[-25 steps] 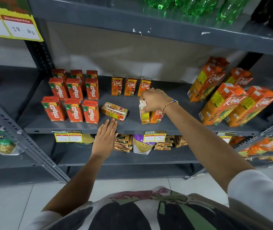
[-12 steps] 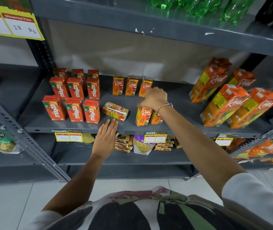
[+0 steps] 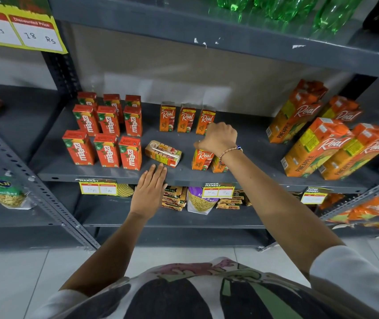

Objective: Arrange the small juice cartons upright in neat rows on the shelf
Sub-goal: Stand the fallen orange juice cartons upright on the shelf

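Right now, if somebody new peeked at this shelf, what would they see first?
Probably the right hand in the middle of the shelf, on top of a small upright juice carton. Just left of it, one small carton lies flat on its side, with the left hand spread flat at the shelf's front edge below it. The red cartons standing in tidy rows at the left would catch the eye too.

"maaza" was printed on the red cartons at nine o'clock, "Real" on the small orange cartons and, with "PINEAPPLE", on the large cartons at three o'clock. "18 Rs" was handwritten on the price sign at eleven o'clock.
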